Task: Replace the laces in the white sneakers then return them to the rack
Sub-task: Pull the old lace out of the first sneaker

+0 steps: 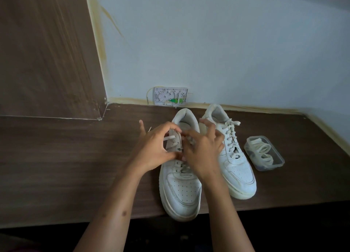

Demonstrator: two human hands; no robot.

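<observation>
Two white sneakers stand side by side on the dark wooden table, toes toward me. The left sneaker juts over the table's front edge, and both hands work at its upper eyelets. My left hand pinches a white lace at the shoe's left side, fingers curled. My right hand covers the tongue area, its thumb and forefinger pinching the lace near the eyelets. The right sneaker stands laced up, untouched. The middle of the left sneaker's lacing is hidden by my fingers.
A clear plastic box holding folded white laces sits right of the sneakers. A small white wall box with a green part sits at the back wall. A wooden panel rises at the left. The table ends just before me.
</observation>
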